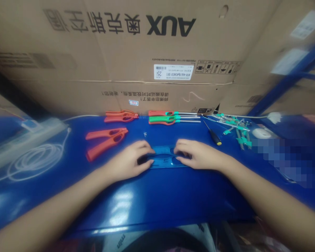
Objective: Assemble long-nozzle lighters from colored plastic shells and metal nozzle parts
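Both of my hands rest on a translucent blue plastic lighter shell (165, 158) lying flat on the blue table (157, 199). My left hand (131, 161) grips its left end with curled fingers. My right hand (196, 154) pinches its right end, fingers bent over the top edge. Two orange shell halves (106, 140) lie to the left of my left hand. A small metal piece (145, 134) lies just behind the blue shell.
Another orange shell pair (121, 116) and assembled long lighters in red and green (173, 117) lie at the back. A screwdriver (212, 133), a pile of green-tipped metal tubes (236, 127), a tape roll (261, 133), a coiled white cable (39, 159) and large cardboard boxes (136, 52) surround them.
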Demonstrator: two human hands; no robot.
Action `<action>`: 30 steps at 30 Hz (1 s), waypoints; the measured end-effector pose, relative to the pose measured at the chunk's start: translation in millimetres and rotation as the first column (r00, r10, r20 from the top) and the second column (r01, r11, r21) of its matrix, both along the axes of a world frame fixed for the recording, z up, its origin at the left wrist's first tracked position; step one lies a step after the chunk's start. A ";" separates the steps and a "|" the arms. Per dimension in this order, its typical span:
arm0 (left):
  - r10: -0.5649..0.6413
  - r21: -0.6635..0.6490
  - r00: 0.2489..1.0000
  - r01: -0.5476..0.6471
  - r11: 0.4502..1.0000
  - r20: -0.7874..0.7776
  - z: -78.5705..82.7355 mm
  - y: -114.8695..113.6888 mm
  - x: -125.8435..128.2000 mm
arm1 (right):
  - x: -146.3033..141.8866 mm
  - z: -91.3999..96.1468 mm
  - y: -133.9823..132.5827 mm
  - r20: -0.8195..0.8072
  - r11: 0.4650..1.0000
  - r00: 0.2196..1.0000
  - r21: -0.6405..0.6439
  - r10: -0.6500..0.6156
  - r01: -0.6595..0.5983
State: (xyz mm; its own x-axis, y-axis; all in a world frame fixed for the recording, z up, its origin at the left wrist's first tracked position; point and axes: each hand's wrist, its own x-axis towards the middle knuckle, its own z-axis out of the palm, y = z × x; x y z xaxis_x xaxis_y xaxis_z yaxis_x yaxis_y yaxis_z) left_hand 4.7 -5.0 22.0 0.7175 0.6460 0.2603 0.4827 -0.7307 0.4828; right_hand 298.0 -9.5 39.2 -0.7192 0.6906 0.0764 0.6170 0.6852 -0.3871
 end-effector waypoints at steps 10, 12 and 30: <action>0.023 0.023 1.000 -0.023 0.999 0.018 -4.6 3.4 0.3 | 5.0 -7.6 6.2 -0.063 1.000 0.998 0.017 -0.011 0.012; 0.024 0.033 1.000 -0.025 0.999 0.010 -3.9 3.1 -0.3 | 4.7 -7.5 5.6 -0.069 1.000 0.998 0.020 0.001 0.000; -0.060 0.173 0.989 0.083 0.982 -0.132 -6.3 -5.9 5.0 | 117.6 8.5 60.5 0.007 0.486 0.526 0.393 -0.851 0.781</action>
